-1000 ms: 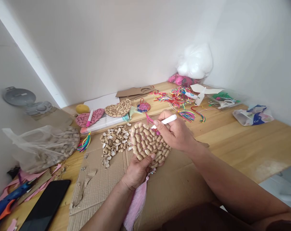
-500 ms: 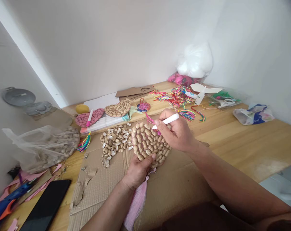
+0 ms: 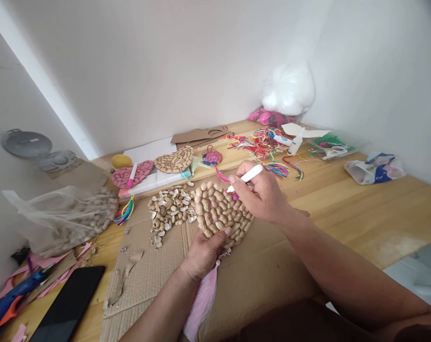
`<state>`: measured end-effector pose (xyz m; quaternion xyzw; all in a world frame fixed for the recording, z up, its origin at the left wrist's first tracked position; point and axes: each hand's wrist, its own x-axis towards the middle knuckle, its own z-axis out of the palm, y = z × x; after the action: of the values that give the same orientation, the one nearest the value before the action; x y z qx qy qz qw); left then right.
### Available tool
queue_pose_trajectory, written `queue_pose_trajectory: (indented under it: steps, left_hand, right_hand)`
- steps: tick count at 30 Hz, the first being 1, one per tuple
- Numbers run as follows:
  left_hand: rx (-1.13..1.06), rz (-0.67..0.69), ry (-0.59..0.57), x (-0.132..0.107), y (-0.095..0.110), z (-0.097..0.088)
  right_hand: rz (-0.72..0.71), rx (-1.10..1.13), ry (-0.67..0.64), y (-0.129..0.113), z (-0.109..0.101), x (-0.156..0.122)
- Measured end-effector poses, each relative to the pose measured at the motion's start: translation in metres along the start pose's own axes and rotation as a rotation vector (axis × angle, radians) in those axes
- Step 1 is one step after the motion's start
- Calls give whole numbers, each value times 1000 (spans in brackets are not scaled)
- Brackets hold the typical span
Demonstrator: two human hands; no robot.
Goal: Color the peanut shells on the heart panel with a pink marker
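Note:
My left hand (image 3: 208, 251) is closed on the lower edge of a heart-shaped plaque covered in peanut shells (image 3: 218, 211), thumb on top. From its lower tip hangs a pale pink tassel (image 3: 203, 301). Above the plaque's upper right, my right hand (image 3: 263, 197) grips a white marker (image 3: 251, 174). The marker's tip is on or just over a peanut shell near the top, beside a magenta-coloured spot (image 3: 235, 195). My right hand hides the plaque's right upper part. Loose peanut shells (image 3: 174, 206) lie in a pile just left of the plaque.
Cardboard (image 3: 158, 266) covers the wooden table under my hands. A phone (image 3: 69, 304), a glue gun (image 3: 15, 294) and a plastic bag of peanuts (image 3: 72, 213) are at left. Behind lie a pink peanut heart (image 3: 144, 172), a plain one (image 3: 175, 159) and colourful threads (image 3: 261, 142).
The marker has shifted very slightly left and down with my right hand. My left hand and the plaque have stayed in place.

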<state>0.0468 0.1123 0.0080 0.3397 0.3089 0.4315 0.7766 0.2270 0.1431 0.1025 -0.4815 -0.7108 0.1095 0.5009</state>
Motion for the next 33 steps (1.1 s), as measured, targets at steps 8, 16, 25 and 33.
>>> queue_pose_trajectory:
  steps: [8,16,25,33]
  left_hand:
    - [-11,-10,5,0,0,0]
    - [-2,20,8,1,1,2]
    - [-22,2,2,0,3,3]
    - [-19,-34,45,1,6,5]
  right_hand:
    - [2,6,-18,-1,1,-1]
    - [-8,-14,-11,-2,0,0]
    - [-19,-37,-23,-3,0,-1]
    - [-83,-26,-37,-5,0,0]
